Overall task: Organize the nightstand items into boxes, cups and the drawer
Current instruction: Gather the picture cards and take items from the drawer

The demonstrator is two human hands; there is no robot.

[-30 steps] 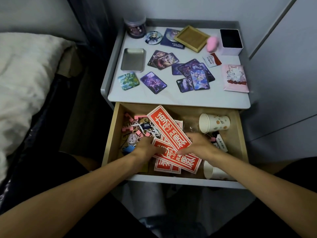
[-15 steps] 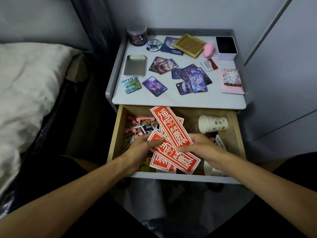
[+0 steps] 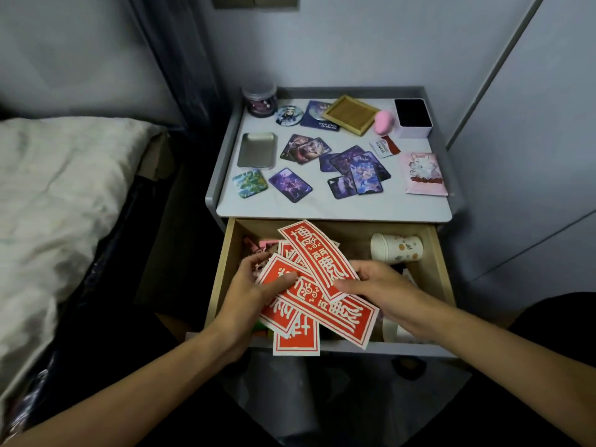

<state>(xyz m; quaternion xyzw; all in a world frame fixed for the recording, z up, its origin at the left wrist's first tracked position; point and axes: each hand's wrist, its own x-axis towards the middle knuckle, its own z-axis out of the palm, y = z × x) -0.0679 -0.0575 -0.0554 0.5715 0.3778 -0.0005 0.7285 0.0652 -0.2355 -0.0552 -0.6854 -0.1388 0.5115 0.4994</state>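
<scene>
Squaring comes first: the left hand (image 3: 254,295) and right hand (image 3: 380,287) both pinch the fanned red paper slips with white lettering (image 3: 325,309) above the open wooden drawer (image 3: 438,269); tap the edges level into one stack, then lay it flat

Both bare forearms reach in from the near corners, converging at centre. The left hand (image 3: 251,291) and right hand (image 3: 380,285) each pinch the fanned red slips (image 3: 317,304) — thumbs on top, fingers curled behind.
</scene>
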